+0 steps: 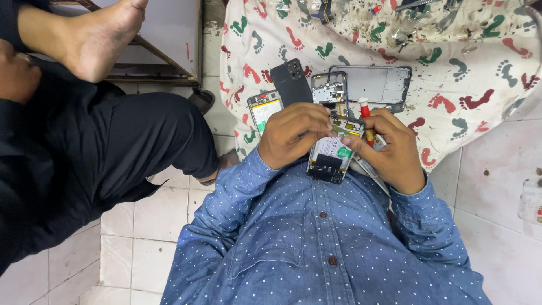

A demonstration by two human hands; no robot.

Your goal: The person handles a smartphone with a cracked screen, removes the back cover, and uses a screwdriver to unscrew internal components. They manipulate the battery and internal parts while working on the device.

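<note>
An opened phone [330, 155], back cover off with its white battery and circuit parts showing, is held between both my hands above my blue dotted shirt. My left hand [293, 134] grips its upper left edge, fingers curled over the top. My right hand [389, 148] holds the right edge, with a red-and-white-handled screwdriver [366, 116] tucked in the same fingers. Just beyond lie a dark phone back cover [291, 82], a phone frame with a circuit board [329, 89], a grey empty frame [378, 83] and another opened phone with a battery [264, 110].
A white cloth with coloured footprint shapes [451, 62] covers the tiled floor, littered with small parts at its far edge. A person in black clothes [101, 152] sits at the left with a bare foot [101, 39] raised. A small white container [530, 200] stands at the right edge.
</note>
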